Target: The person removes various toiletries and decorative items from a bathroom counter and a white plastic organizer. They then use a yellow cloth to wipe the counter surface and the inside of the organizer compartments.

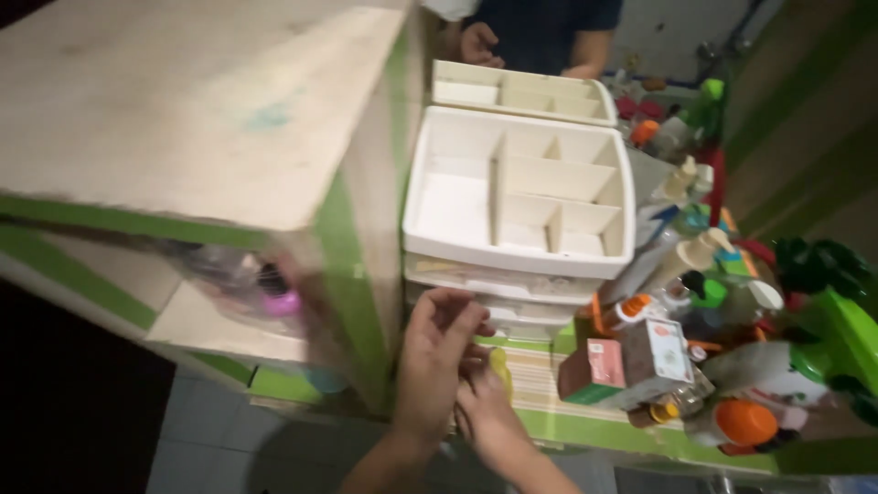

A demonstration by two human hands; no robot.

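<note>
Cabinet: wooden cabinet [183, 110] with green trim, far left.
Left hand: left hand [437, 361] fingers loosely spread, laid over the right.
Right hand: right hand [487, 407] partly covered; grasp cannot be told, possibly touching a yellow object [499, 364].
Organizer: white divided tray [518, 192] just above the hands.
Clutter: bottles [686, 265] right.

dim indoor light, heavy motion blur at left, dark corners, white drawer unit [517, 192] brightest.

A green-edged counter [585, 430] bears stacked white trays [517, 197] and bottles [732, 416].
</note>
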